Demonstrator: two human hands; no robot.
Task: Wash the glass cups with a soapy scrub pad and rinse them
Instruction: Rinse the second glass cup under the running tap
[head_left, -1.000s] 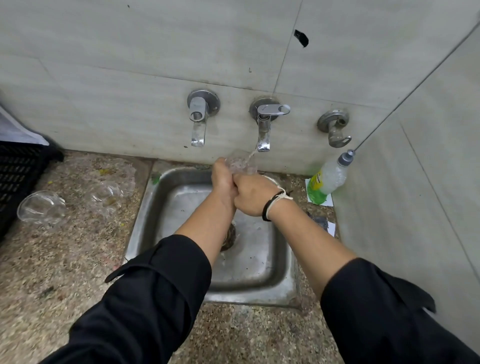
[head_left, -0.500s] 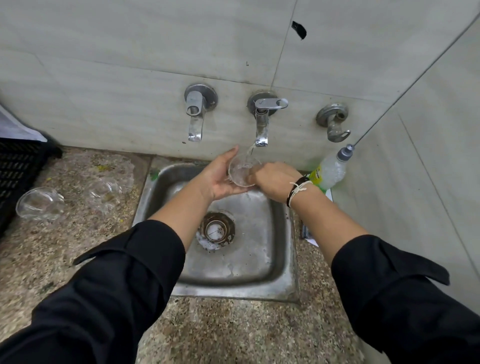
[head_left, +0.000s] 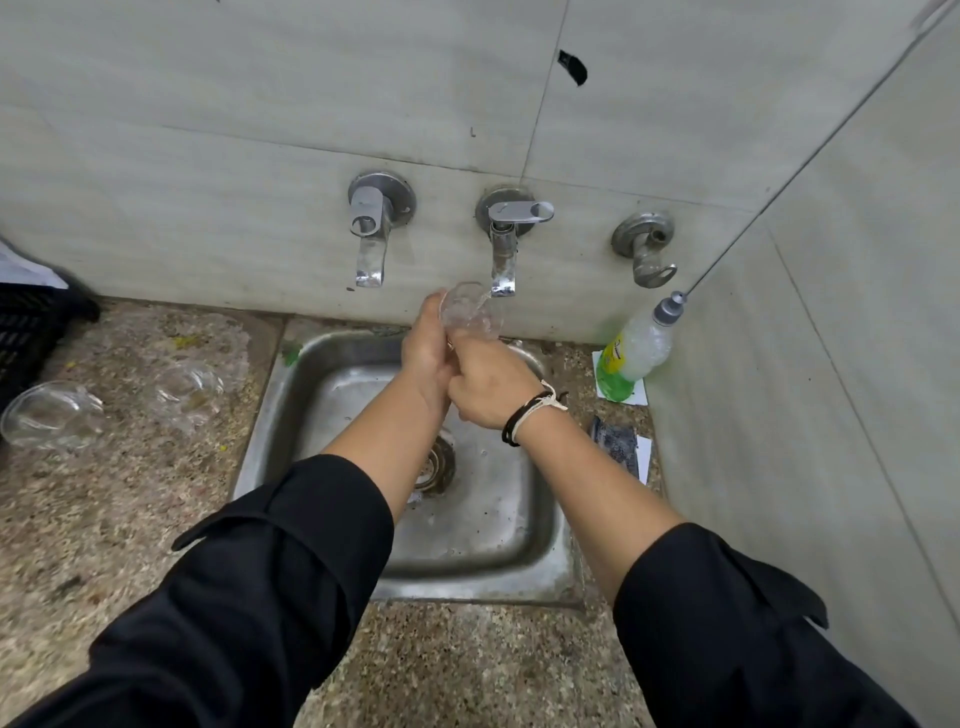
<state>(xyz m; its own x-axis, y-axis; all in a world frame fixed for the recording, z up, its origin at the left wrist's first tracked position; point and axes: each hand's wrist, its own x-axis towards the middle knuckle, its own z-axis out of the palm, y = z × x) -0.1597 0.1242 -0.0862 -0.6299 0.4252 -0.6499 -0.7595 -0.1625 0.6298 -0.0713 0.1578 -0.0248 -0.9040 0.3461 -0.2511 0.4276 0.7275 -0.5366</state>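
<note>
A clear glass cup (head_left: 470, 312) is held up under the middle tap (head_left: 504, 260), and water runs onto it. My left hand (head_left: 428, 353) grips the cup from the left side. My right hand (head_left: 488, 384) holds it from below and the right; its fingertips are hidden behind the cup. Both hands are over the back of the steel sink (head_left: 291, 415). Two more glass cups lie on the counter at the left, one (head_left: 52, 413) near the edge of view and one (head_left: 189, 387) closer to the sink. The scrub pad (head_left: 615, 444) lies on the counter right of the sink.
A soap bottle (head_left: 636, 348) with green liquid leans in the right corner against the wall. A second tap (head_left: 370, 249) and a tap fitting (head_left: 647, 249) stick out of the tiled wall. A black crate (head_left: 28, 322) stands at the far left. The drain (head_left: 436, 465) is partly behind my left forearm.
The cup has been turned and lifted closer to the spout. My left hand went from open beside the cup to gripping it, and both hands closed together again.
</note>
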